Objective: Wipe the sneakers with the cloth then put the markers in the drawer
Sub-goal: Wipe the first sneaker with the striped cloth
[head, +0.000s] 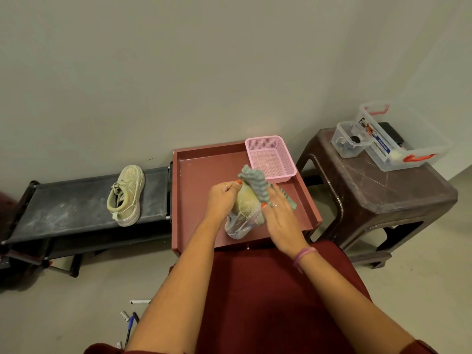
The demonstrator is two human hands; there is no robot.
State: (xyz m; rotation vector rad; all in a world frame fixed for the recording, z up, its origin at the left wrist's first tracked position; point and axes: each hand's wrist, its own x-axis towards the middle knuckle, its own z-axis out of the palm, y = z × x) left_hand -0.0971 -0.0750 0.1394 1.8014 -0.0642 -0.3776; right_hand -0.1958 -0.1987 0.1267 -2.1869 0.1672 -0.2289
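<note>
I looked down at a red tray-topped bench (184,200) against a pale wall, a dark low rack (63,208) to its left and a brown plastic stool (370,195) to its right. On the rack lay one dusty sneaker (126,195), on its side and untouched. The other sneaker (245,213) stood toe-up over the tray between my hands. I judged it light but bulky, its sole stiff and its upper soft and powdery, so best held around the upper near the collar. My left hand (221,198) gripped it there, fingers curled closed round the upper. The cloth (258,187), a grey ribbed rag, looked limp and easy to bunch; it draped over the toe. My right hand (278,213) pressed it against the shoe, fingers mostly straight, thumb tucked at the cloth's lower edge; whether that grip pinched the cloth I could not tell. A pink basket (279,172) sat in the tray's far right corner. Several markers (140,301) lay on the floor near my left arm, thin and light. I saw no drawer.
</note>
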